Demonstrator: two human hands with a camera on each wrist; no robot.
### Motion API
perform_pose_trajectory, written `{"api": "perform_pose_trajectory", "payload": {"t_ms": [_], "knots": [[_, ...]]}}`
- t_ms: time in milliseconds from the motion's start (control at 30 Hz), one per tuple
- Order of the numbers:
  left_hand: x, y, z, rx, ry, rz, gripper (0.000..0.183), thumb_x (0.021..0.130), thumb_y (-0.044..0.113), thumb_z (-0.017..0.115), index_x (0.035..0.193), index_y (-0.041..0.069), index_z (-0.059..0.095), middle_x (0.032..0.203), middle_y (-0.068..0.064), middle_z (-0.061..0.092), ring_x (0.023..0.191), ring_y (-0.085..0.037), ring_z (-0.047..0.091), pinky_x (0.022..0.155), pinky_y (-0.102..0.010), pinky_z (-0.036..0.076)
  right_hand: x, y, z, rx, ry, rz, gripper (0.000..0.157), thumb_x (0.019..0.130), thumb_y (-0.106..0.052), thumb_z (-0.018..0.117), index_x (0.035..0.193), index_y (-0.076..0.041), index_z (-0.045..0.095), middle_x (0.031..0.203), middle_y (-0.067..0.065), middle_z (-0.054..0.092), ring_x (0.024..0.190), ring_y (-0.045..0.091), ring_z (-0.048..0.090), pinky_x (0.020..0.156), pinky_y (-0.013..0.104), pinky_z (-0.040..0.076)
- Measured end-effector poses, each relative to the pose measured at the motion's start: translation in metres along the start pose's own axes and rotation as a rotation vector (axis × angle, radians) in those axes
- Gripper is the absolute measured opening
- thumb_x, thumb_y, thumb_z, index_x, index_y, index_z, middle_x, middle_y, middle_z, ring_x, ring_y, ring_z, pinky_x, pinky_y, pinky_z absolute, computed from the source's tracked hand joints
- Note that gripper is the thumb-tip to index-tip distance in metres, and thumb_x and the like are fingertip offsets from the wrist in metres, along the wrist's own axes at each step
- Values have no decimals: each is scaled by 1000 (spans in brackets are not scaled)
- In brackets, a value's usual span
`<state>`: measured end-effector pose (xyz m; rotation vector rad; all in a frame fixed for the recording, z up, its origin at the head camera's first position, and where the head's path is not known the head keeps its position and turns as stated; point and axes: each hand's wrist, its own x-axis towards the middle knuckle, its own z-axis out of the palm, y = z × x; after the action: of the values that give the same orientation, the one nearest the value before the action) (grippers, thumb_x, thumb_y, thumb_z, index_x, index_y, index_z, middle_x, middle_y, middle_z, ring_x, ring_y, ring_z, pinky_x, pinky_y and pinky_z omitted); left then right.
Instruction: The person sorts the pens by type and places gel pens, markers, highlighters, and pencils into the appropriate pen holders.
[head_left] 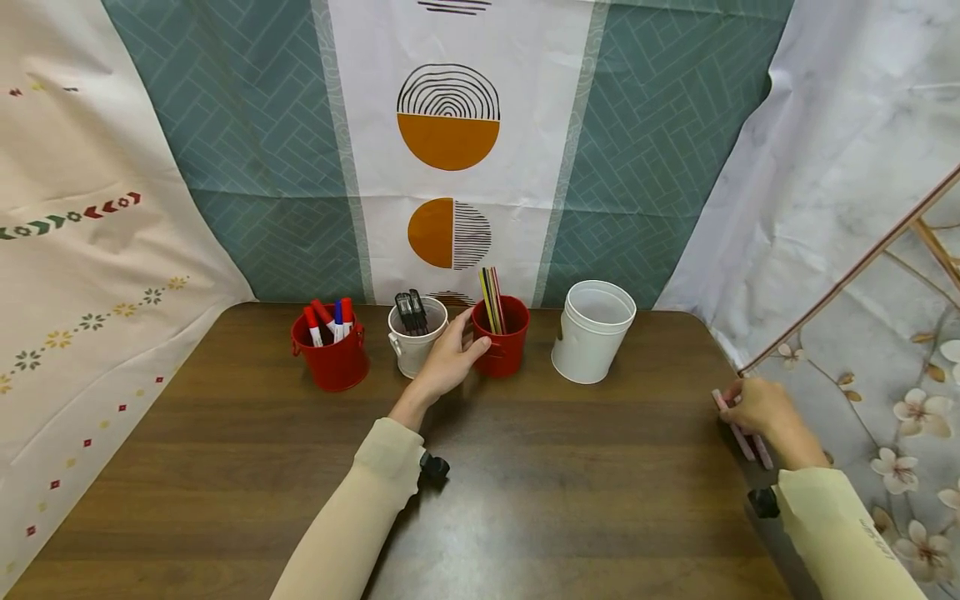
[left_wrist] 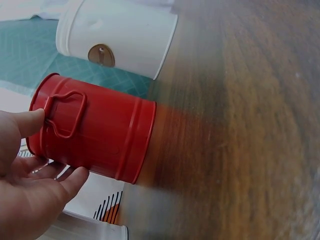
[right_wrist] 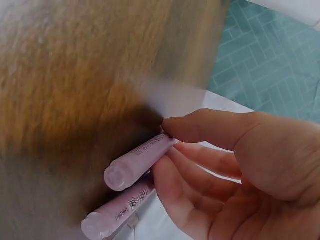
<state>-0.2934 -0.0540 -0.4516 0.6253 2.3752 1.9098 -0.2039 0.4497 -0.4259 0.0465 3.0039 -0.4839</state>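
Note:
My left hand (head_left: 450,358) holds a small red bucket (left_wrist: 100,130) from its left side, thumb near the rim by the wire handle and fingers on the other side. Thin pencils (head_left: 491,296) stand in that bucket. At the table's right edge, my right hand (head_left: 765,417) pinches one end of a slim pink tube (right_wrist: 142,162) between thumb and fingers. A second pink tube (right_wrist: 117,212), with a barcode, lies alongside it, close to the fingers.
Left of the held bucket stand a white bucket (head_left: 412,354) with black pens (head_left: 411,312) and a red bucket (head_left: 336,362) with red and blue markers (head_left: 330,321). A larger white bucket (head_left: 588,346) stands to the right. Curtains (head_left: 660,167) hang behind the wooden table (head_left: 570,483).

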Motion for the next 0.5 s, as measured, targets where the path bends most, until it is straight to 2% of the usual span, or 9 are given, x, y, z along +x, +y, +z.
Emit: {"api": "perform_pose_trajectory", "payload": {"t_ms": [67,167,267,400,500], "knots": [[0,0,1,0,-1,6,65,107,10,62,165,8,33,167,-15,38,152,-35,43,125,-48,36,1,-1,0,9,0,-4,27,83,-11,80,99,9,71,68,5,66,58,19,65,53,34,56],[0,1,1,5,-2,8,65,107,10,63,165,7,32,167,-15,38,152,-35,43,125,-49,36,3,-3,-3,-5,30,-56,26,83,-11,80,99,8,72,73,9,71,62,19,65,58,36,54],[0,2,1,14,-4,2,65,108,10,62,165,7,32,167,-14,37,152,-34,42,125,-47,36,6,-9,-8,42,63,-111,24,86,-10,78,102,8,72,80,11,75,64,18,66,57,35,54],[0,3,1,25,-1,-12,65,108,11,62,165,8,32,167,-13,37,152,-32,42,125,-44,37,8,-28,-20,129,98,-152,28,93,-9,74,114,8,70,85,10,77,63,19,71,52,29,53],[-1,2,1,26,2,-6,66,108,11,62,166,8,32,168,-14,37,153,-33,42,125,-45,37,7,-46,-31,158,148,-165,29,95,-12,72,120,4,70,89,8,77,64,18,74,53,26,52]]}}
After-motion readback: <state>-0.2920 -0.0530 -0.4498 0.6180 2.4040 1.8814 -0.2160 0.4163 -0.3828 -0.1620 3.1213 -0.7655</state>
